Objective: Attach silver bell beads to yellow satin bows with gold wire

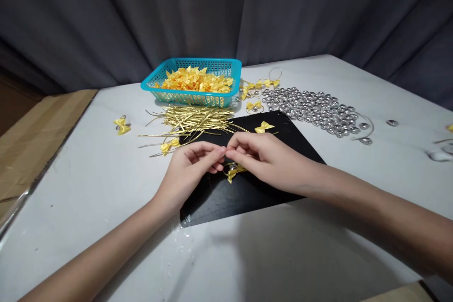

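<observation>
Over a black mat (208, 203), my left hand (193, 163) and my right hand (264, 155) meet with thumbs and forefingers pinched together, fingertips touching or nearly so. A thin gold wire tie (224, 170) curves just below the fingertips, and both hands seem to pinch its ends, which the fingers hide. By that curve are a small silver bead (232, 166) and a yellow ribbon bow (231, 177), partly covered by my right hand. Another yellow bow (264, 127) lies on the mat behind my right hand.
A blue basket (191, 92) of yellow bows stands at the back, with a pile of gold ties (198, 118) before it. Silver beads (314, 108) spread at right. Bows with wires (260, 86) lie beside the basket; one bow (122, 126) lies left. Cardboard (46, 127) borders the table.
</observation>
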Demonstrator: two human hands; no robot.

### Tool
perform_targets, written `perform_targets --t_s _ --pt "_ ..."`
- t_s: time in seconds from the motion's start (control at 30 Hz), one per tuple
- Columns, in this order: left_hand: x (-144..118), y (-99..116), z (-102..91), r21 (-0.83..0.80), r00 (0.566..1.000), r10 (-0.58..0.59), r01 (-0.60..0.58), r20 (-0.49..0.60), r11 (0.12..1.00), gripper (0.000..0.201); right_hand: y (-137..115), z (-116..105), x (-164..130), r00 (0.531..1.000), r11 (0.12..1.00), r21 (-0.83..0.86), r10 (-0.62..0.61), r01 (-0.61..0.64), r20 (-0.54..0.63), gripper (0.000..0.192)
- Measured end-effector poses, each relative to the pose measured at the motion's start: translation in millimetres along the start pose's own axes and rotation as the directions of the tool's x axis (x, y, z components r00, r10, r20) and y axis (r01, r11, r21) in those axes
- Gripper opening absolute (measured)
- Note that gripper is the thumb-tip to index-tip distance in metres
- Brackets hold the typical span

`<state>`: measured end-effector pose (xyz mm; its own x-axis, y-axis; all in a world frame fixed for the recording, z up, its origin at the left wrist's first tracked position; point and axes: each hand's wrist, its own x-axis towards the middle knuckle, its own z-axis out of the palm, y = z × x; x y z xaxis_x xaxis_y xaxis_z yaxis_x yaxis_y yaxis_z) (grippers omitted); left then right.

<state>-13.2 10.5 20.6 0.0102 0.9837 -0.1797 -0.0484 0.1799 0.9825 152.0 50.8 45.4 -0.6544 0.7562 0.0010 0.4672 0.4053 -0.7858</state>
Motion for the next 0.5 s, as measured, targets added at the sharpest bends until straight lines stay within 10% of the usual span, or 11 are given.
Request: perform_targets --t_s 0.17,0.3,0.5 --pt "1.7 5.4 -7.8 0.25 0.99 0.108 -0.126 0.086 0.96 0.019 3.2 -11.7 -2.4 0.993 0.992 0.102 0.067 -0.077 0.099 0.016" --pt "-8.4 6.2 -36.2 0.408 0.992 0.116 -0.086 -0.049 0.909 0.021 14.2 -38.8 -14.2 0.964 0.975 0.128 0.152 -0.182 0.216 0.025" --pt "-47.1 -1.0 -90.3 0.745 0.985 0.173 -0.103 -0.017 0.66 0.025 34.7 -74.5 -37.8 0.93 0.967 0.022 0.24 -0.255 0.278 0.036"
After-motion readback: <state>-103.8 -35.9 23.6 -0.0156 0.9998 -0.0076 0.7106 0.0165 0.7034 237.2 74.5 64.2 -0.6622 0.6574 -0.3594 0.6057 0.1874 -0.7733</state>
